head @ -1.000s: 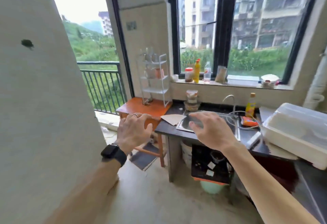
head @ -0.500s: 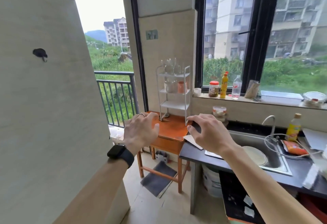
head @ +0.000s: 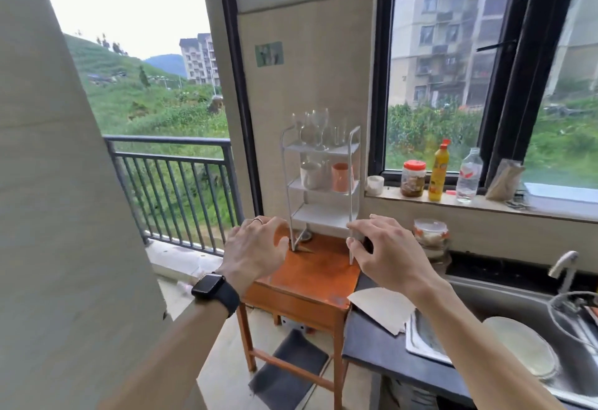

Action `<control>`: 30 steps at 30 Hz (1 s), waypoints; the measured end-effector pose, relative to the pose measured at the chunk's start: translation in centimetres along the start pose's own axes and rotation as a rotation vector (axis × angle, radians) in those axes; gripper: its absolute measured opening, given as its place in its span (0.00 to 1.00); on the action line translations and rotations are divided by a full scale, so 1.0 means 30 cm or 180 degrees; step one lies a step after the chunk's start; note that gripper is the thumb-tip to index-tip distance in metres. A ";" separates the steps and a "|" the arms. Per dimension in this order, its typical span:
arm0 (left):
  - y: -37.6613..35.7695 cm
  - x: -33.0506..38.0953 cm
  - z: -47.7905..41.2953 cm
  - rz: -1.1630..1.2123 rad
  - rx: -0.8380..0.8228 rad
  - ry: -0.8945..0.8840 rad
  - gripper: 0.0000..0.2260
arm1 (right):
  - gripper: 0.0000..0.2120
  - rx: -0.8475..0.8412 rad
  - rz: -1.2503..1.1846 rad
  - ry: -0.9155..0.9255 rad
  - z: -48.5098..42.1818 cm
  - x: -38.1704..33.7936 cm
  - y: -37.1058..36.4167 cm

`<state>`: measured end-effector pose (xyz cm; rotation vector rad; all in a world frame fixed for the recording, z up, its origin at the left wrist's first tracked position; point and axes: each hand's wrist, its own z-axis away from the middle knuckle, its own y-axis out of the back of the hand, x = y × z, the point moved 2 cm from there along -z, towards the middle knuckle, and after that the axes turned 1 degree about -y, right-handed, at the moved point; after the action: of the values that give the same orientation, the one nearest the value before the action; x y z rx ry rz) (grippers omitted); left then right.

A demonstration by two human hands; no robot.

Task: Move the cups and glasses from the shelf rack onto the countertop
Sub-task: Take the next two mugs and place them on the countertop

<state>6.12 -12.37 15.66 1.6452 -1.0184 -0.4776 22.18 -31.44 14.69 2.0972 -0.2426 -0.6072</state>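
Both hands empty, no grip on anything yet. Left hand (head: pixel 255 251) has fingers spread and curled loose, held in front of the rack's (head: pixel 322 189) lower left leg. Right hand (head: pixel 385 252) is also wide open, fingers bent, in front of the rack's lower right leg; can't tell if a fingertip touches the post, prob not.

Rack = landmark. White, 3 shelves, stands on the small orange table (head: pixel 310 273) against the wall strip between door and window. Top shelf: clear stemmed glasses (head: pixel 315 128) bunched together, exact count unclear due to blur. Mid shelf: white cup (head: pixel 310 175) at left, pink cup (head: pixel 342 176) at right, something clear behind them, can't ID. Bottom shelf looks bare.

Right of rack and lower: dark desk (head: pixel 382 345) w/ a sheet of paper (head: pixel 382 311) on the near corner, then the sink (head: pixel 504 338) further right. Window sill right of rack carries a small white cup (head: pixel 375 184), a jar (head: pixel 413 178), a yellow bottle (head: pixel 440 171) and a water bottle (head: pixel 468 173).

Step, imo: approach phase, reach not committed, nothing moved off the rack.

Next move needs: hands go up past the bottom shelf, pick one item per hand. Mid-shelf cups are the easy start. Stemmed glasses are tight-packed and top-heavy, so take by the stem or bowl one at a time, lift clear of the side rail, then swing right and down to the desk, clear of the paper.
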 end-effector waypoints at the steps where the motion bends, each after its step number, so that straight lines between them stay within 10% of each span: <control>1: -0.021 -0.021 -0.054 0.0035 0.0006 0.0010 0.20 | 0.18 0.0015 -0.0019 -0.0001 -0.051 0.016 -0.028; 18: -0.574 -0.338 -1.009 0.0350 -0.0589 -0.0249 0.21 | 0.17 -0.0161 -0.0101 -0.0825 -0.822 0.294 -0.641; 30: -0.972 -0.414 -1.523 0.3311 -0.2054 0.0615 0.30 | 0.23 0.0127 -0.1121 -0.2700 -1.181 0.505 -0.902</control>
<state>44.30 25.48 1.35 0.4502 -1.2430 0.0735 51.67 3.65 3.93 1.8142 -0.3557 -1.7017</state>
